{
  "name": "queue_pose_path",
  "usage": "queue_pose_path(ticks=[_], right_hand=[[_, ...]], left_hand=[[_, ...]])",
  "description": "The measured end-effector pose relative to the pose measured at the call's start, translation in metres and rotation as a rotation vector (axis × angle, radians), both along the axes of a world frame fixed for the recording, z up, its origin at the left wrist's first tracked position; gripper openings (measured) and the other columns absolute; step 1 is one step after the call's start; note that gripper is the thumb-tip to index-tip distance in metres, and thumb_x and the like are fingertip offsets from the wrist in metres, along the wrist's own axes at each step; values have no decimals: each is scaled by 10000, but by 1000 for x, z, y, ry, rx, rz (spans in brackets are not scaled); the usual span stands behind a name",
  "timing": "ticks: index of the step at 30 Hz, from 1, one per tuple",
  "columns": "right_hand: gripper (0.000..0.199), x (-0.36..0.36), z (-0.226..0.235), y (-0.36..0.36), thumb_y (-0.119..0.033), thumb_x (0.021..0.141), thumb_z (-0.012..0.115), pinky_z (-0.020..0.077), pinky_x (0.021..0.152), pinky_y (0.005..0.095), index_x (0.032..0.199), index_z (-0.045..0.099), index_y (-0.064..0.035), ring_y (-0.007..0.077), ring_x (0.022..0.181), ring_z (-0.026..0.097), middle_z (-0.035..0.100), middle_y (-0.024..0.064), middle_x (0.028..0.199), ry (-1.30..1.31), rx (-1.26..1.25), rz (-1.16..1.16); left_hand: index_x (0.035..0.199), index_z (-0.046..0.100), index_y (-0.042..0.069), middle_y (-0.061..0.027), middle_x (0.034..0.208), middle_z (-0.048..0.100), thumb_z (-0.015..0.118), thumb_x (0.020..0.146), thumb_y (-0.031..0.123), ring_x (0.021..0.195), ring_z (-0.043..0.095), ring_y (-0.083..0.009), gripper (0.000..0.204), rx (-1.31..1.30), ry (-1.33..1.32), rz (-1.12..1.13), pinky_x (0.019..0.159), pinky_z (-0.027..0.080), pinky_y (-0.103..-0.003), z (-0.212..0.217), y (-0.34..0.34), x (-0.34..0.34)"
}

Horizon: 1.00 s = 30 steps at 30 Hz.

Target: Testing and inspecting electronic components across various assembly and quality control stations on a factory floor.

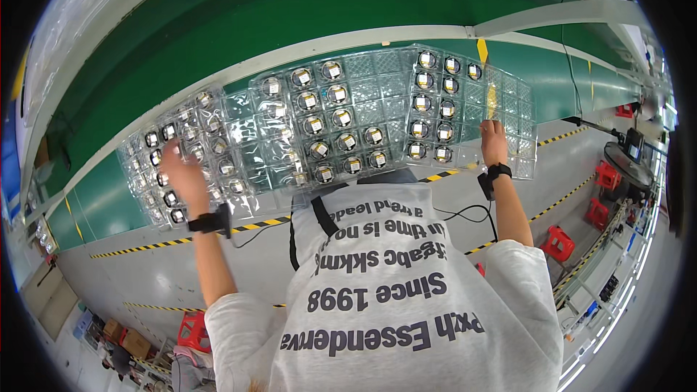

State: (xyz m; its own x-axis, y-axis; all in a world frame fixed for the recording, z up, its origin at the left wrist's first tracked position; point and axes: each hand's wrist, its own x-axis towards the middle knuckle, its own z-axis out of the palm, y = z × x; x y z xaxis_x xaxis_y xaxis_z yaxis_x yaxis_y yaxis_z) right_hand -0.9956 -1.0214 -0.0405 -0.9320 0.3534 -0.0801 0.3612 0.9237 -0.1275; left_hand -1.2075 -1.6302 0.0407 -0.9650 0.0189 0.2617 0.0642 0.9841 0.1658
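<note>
Three clear plastic trays with square pockets lie side by side before me. Over the left tray (239, 105), my left hand (185, 178) reaches among round black parts with white labels; its fingers are blurred and I cannot tell whether they grip one. The middle tray (363, 65) carries several such round parts (337, 94), with bare pockets at its upper right. In the right tray (517, 101), similar labelled parts (421, 103) fill mostly the left columns. My right hand (494, 144) is closed, fingertips down at a pocket there; whatever they hold is hidden.
Beyond the trays runs a green work surface (327, 0) with a pale frame rail (348, 38) across it. A black fan (628, 163) and red stools (557, 243) stand to the right. Another red stool (192, 330) is at lower left. A black cable (465, 210) hangs near my right forearm.
</note>
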Motion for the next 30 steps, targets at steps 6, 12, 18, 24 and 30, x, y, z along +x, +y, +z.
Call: queue_pose_path(ticks=[6, 12, 18, 24, 30], right_hand=[[92, -2, -9, 18, -133, 840, 523, 458, 712, 427, 928, 511, -110, 315, 923, 500, 517, 88, 950, -14, -18, 41], [106, -12, -20, 30, -137, 844, 533, 451, 722, 420, 943, 524, -100, 311, 906, 518, 522, 92, 944, -38, -70, 56], [100, -18, -36, 47, -137, 842, 531, 458, 707, 415, 934, 520, -97, 300, 910, 518, 514, 82, 941, -6, -100, 96], [97, -17, -54, 53, -132, 838, 530, 465, 696, 411, 926, 516, -96, 296, 912, 517, 510, 81, 938, 9, -119, 103], [93, -19, -57, 51, -129, 836, 528, 465, 685, 413, 924, 513, -99, 296, 903, 513, 512, 84, 930, 11, -152, 101]], left_hand=[[1008, 594, 77, -93, 993, 615, 583, 708, 46, 904, 564, -286, 302, 168, -266, -655, 796, 460, -393, -38, 205, 12], [990, 596, 91, -74, 980, 606, 609, 734, 83, 911, 569, -273, 257, 31, -423, -480, 776, 478, -389, -82, 243, 0], [981, 590, 94, -89, 967, 588, 602, 753, 111, 865, 587, -277, 229, -199, -315, -291, 742, 505, -382, -99, 257, 9], [1001, 576, 76, -125, 937, 596, 586, 775, 112, 832, 589, -293, 230, -225, -315, -301, 722, 515, -369, -113, 252, 12], [1116, 550, 51, -125, 925, 617, 528, 845, 79, 824, 597, -247, 273, 4, -234, -281, 716, 517, -314, -107, 229, 15]])
